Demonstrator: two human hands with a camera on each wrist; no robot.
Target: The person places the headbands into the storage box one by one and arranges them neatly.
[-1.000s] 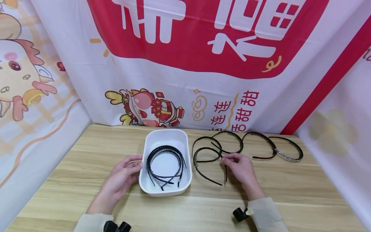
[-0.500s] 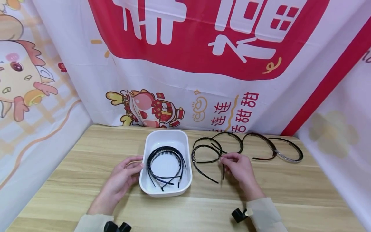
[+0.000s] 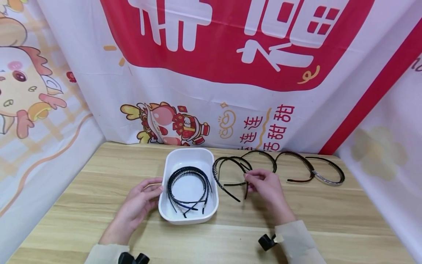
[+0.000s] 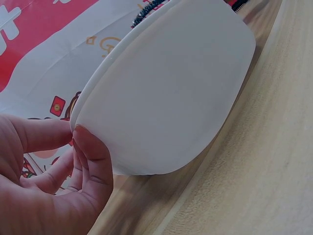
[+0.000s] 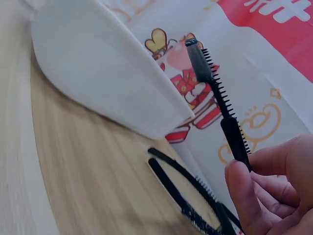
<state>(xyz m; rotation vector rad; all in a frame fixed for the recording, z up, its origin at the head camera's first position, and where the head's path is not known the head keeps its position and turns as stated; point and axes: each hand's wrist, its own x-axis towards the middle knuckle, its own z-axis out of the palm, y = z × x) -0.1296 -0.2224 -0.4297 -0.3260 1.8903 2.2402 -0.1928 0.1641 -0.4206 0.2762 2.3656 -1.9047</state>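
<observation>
The table (image 3: 211, 242) is pale wood with long streaks of tan and honey grain, a lighter band crossing its front part; a white tub (image 3: 188, 220), rectangular with rounded corners, stands upright on it, left of centre and near the back; to its right, four dark headbands lie in a row along the rear; the first headband (image 3: 233, 184), nearest the tub, overlaps the second headband (image 3: 273, 160); the third headband (image 3: 306, 162), toothed along its inner side, lies next; the fourth headband (image 3: 326, 180), farthest right, has a silvery, glittering stretch.
</observation>
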